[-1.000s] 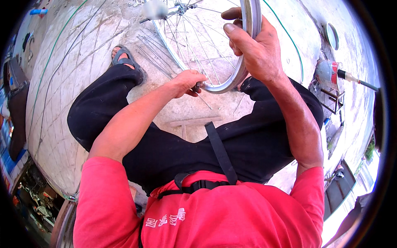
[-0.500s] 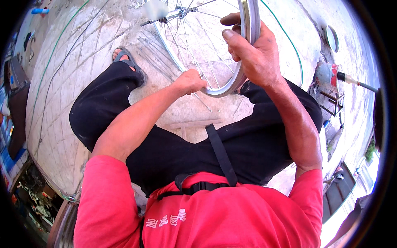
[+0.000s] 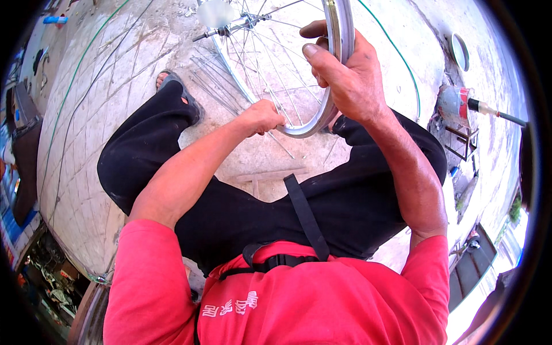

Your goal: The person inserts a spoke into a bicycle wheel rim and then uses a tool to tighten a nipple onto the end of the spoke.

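A silver bicycle wheel (image 3: pixel 303 130) stands tilted between my legs, its thin spokes running up to a metal hub (image 3: pixel 244 23). My right hand (image 3: pixel 351 80) is wrapped round the right side of the rim, thumb and forefinger showing on its inner side. Low on the rim's left side, my left hand (image 3: pixel 263 117) is closed, its fingertips against the metal by the spoke ends. It covers that stretch of rim, and whether a small part is pinched there is hidden. Several loose spokes (image 3: pixel 215 83) lie on the ground left of the wheel.
A green hose or cord (image 3: pixel 77 66) and a dark cable (image 3: pixel 92 80) cross the concrete at left. A blue object (image 3: pixel 55 20) lies far left. At right are a round basin (image 3: pixel 459 52), a red-and-grey bucket (image 3: pixel 454 104) and a small metal frame (image 3: pixel 463 144).
The upper rim and my right hand have shifted slightly left. My left hand stays low on the rim, moved only a little, still closed.
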`<state>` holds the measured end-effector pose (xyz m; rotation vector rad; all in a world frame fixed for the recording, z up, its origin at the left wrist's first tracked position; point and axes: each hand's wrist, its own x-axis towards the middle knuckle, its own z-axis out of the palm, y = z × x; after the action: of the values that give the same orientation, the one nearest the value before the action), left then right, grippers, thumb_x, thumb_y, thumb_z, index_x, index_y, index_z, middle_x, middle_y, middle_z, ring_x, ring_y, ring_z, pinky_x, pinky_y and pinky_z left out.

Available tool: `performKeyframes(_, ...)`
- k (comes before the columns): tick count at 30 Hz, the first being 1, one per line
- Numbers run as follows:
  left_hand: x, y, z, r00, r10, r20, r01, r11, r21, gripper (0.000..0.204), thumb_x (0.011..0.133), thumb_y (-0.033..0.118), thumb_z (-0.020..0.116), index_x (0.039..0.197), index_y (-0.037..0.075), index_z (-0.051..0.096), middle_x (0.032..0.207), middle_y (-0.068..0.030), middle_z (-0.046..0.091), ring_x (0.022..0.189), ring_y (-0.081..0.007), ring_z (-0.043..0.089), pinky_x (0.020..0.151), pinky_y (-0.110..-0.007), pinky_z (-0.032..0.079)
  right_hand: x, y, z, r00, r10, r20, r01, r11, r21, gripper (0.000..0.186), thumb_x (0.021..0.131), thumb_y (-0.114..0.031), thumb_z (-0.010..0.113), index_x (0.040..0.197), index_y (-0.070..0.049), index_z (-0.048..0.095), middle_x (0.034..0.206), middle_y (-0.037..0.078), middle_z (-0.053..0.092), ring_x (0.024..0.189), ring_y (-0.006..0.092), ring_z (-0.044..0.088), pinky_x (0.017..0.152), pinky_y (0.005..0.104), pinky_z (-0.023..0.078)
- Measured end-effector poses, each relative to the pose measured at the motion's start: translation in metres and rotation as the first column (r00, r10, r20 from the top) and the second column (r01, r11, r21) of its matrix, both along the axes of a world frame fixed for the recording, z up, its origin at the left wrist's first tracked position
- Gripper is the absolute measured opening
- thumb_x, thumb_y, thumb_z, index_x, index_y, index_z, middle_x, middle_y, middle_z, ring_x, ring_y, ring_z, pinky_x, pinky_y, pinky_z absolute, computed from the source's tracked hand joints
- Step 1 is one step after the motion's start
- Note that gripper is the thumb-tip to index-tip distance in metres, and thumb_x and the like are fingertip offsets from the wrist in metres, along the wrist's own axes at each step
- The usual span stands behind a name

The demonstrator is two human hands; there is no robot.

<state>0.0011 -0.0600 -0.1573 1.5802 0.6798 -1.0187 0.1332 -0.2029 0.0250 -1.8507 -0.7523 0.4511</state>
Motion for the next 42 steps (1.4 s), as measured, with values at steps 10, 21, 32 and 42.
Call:
performKeyframes(10, -0.002, 0.002, 0.004, 0.998, 0.055, 0.017, -0.055, 0.998, -0.019, 0.02, 0.085, 0.019, 0.075, 0.081, 0.001, 0.069, 0.066, -0.0049, 0.058, 0.053, -0.0148, 0.05, 0.049, -0.034, 0.042, 0.001, 0.001, 0.001, 1.0, 0.011, -0.021, -0.011, 1.0, 0.014, 0.04, 0.096, -0.032, 0.066, 0.12, 0.0, 0.068, 0.072, 0.004, 0.061, 0.063, 0.0124, 0.061, 0.06, 0.0308, 0.052)
performKeyframes(21, -0.002, 0.0, -0.002, 0.997, 0.083, -0.006, -0.083, 0.995, -0.051, 0.02, 0.085, 0.018, 0.075, 0.08, 0.0, 0.069, 0.067, -0.0037, 0.059, 0.054, -0.0131, 0.05, 0.049, -0.033, 0.042, -0.001, 0.002, 0.001, 1.0, -0.01, -0.001, 0.01, 1.0, -0.023, 0.04, 0.096, -0.032, 0.066, 0.12, 0.0, 0.068, 0.075, 0.005, 0.062, 0.064, 0.0129, 0.062, 0.06, 0.0313, 0.052)
performKeyframes(32, 0.0, 0.002, -0.006, 0.999, 0.042, -0.004, -0.042, 0.999, -0.02, 0.024, 0.083, 0.019, 0.075, 0.074, -0.001, 0.067, 0.062, -0.0058, 0.056, 0.051, -0.0165, 0.049, 0.048, -0.034, 0.041, -0.001, 0.002, 0.0, 1.0, 0.019, 0.007, -0.019, 1.0, -0.005, 0.041, 0.097, -0.034, 0.066, 0.12, -0.001, 0.068, 0.076, 0.006, 0.063, 0.067, 0.0142, 0.062, 0.063, 0.0326, 0.053)
performKeyframes(42, 0.001, 0.002, 0.002, 1.0, 0.004, 0.001, -0.004, 0.999, 0.04, 0.019, 0.083, 0.015, 0.074, 0.076, -0.001, 0.067, 0.063, -0.006, 0.056, 0.053, -0.0161, 0.05, 0.048, -0.035, 0.041, -0.002, 0.003, 0.001, 1.0, 0.019, 0.018, -0.019, 1.0, -0.006, 0.041, 0.096, -0.034, 0.067, 0.12, -0.001, 0.068, 0.074, 0.006, 0.062, 0.066, 0.0145, 0.062, 0.062, 0.0328, 0.053)
